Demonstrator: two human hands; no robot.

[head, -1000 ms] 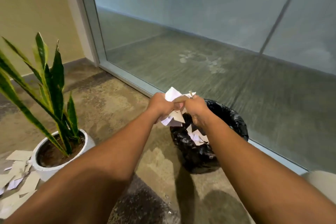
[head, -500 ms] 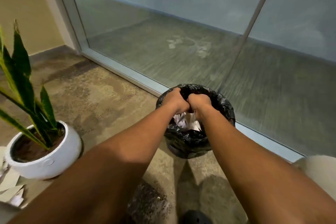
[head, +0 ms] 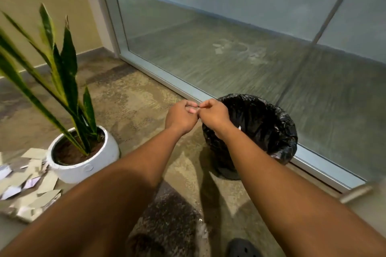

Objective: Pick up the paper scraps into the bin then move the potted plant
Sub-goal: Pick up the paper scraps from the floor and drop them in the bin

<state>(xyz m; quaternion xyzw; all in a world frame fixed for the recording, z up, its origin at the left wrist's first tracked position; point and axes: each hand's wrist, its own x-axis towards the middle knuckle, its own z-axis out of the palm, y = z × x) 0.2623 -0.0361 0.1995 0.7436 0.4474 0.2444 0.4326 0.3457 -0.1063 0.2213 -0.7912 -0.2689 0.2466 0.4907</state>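
Observation:
A bin lined with a black bag (head: 269,123) stands on the floor by the glass wall. My left hand (head: 181,116) and my right hand (head: 213,113) hover together at the bin's left rim, fingers curled and fingertips touching, with no paper visible in them. A white scrap shows inside the bin (head: 239,128). A snake plant in a round white pot (head: 83,165) stands to the left. Paper scraps (head: 29,183) lie piled on the floor left of the pot.
A glass wall with a metal frame (head: 158,73) runs behind the bin. A beige wall (head: 41,6) is behind the plant. My dark shoe (head: 242,248) shows at the bottom edge. A pale object (head: 359,192) sits at the right edge.
My hands held a bunch of scraps over the bin, pushed down into it, and have now risen and shifted left of the rim without the paper.

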